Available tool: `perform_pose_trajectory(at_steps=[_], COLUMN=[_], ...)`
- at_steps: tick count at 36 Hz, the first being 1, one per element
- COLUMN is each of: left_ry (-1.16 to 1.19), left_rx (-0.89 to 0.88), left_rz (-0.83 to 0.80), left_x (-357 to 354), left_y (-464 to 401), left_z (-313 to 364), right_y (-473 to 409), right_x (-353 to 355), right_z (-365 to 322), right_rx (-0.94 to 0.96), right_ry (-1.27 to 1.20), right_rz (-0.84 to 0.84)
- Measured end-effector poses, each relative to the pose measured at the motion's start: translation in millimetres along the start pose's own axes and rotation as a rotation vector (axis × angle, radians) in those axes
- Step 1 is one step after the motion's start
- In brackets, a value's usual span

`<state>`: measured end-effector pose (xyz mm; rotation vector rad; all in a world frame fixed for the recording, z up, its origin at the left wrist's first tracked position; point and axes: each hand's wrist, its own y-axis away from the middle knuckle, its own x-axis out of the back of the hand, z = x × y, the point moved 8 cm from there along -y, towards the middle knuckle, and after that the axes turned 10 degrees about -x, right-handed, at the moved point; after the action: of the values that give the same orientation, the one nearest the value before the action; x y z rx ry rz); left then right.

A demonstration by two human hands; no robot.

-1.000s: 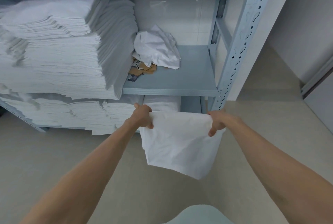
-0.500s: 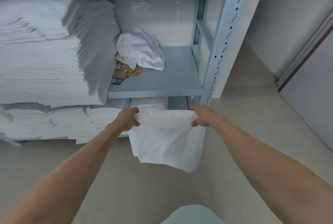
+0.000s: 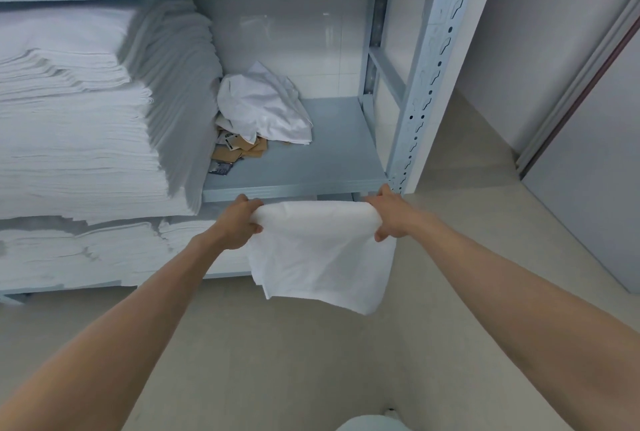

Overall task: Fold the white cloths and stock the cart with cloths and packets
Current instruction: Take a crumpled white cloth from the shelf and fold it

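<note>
A folded white cloth [image 3: 322,257] hangs in the air in front of the shelf unit, held by its top edge. My left hand [image 3: 239,222] grips the cloth's left top corner and my right hand [image 3: 389,217] grips the right one, both just below the middle shelf's front edge. On the middle shelf [image 3: 329,160] lies a crumpled white cloth [image 3: 263,108] with several brown and dark packets [image 3: 239,151] under and beside it. No cart is in view.
Tall stacks of folded white cloths [image 3: 79,125] fill the left of the grey metal shelf unit, with more on the lower shelf [image 3: 86,250]. The unit's perforated upright [image 3: 429,66] stands at right. Beige floor lies below; a grey door [image 3: 595,160] is at far right.
Both hands have lifted the cloth slightly toward the middle shelf's front edge, and its top edge now rolls over between them. The view has shifted right and up.
</note>
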<state>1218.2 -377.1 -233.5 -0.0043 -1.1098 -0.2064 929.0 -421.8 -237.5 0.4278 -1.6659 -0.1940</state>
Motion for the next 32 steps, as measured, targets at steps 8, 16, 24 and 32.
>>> perform_pose_trajectory(at_steps=[8,16,24,32], left_ry=[0.063,-0.027,-0.157,-0.366], left_rx=[-0.060,-0.031,-0.066,-0.048], left_rz=[-0.090,-0.268,-0.330,0.198], left_x=[-12,-35,-6,134], left_y=[-4,-34,-122,-258], left_z=[-10,-23,-18,26], right_y=[-10,-26,-99,-190], right_x=[-6,-14,35,204], right_z=[-2,2,14,35], right_rx=[-0.057,-0.061,-0.061,-0.104], right_ry=[-0.011,0.227,0.224,0.031], right_rz=[-0.073,-0.303,-0.204,0.402])
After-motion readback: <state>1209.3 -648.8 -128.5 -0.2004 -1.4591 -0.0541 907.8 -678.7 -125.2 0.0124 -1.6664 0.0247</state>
